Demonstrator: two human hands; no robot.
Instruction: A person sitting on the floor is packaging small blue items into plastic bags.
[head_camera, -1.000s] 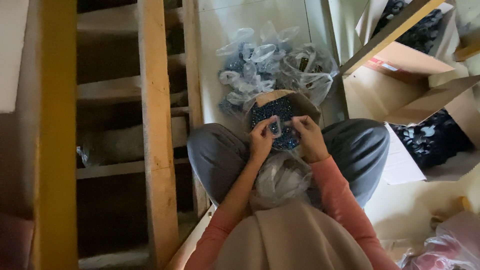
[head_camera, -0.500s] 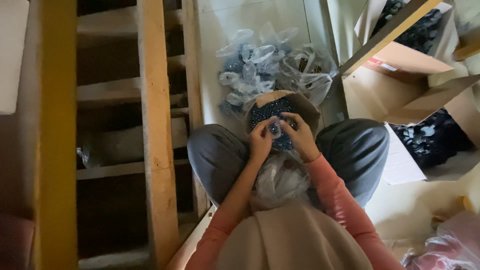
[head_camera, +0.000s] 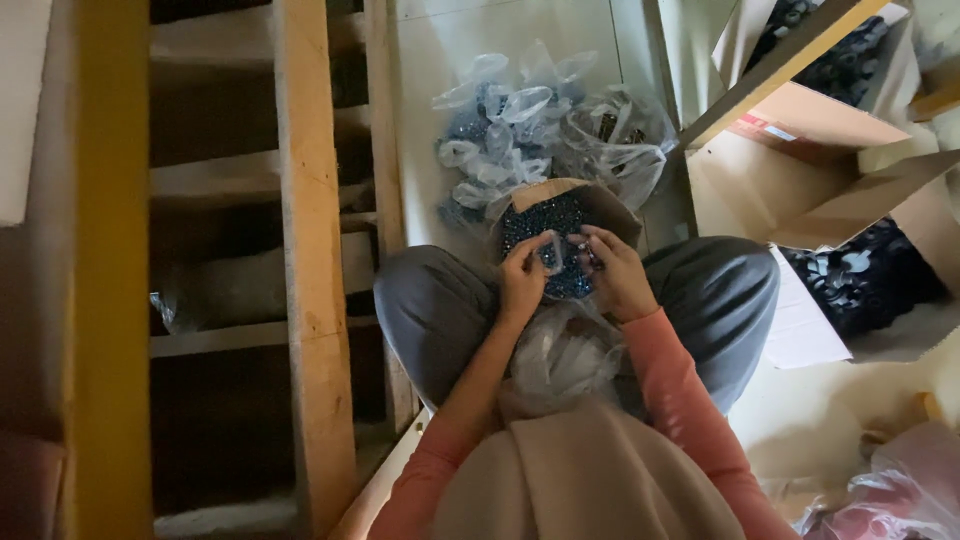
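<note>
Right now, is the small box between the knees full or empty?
Full, or nearly. The box is open, and small dark blue pieces fill it up to about its rim. Both hands meet over it.

The only camera sits on my head and looks almost straight down over my chest and lap, so my folded knees fill the middle of its view and my left hand (head_camera: 523, 283) and right hand (head_camera: 617, 278) meet close beneath it. Its top edge takes in the floor ahead of me, its left the wooden shelving (head_camera: 310, 250), its right the cardboard boxes (head_camera: 800, 160).
</note>
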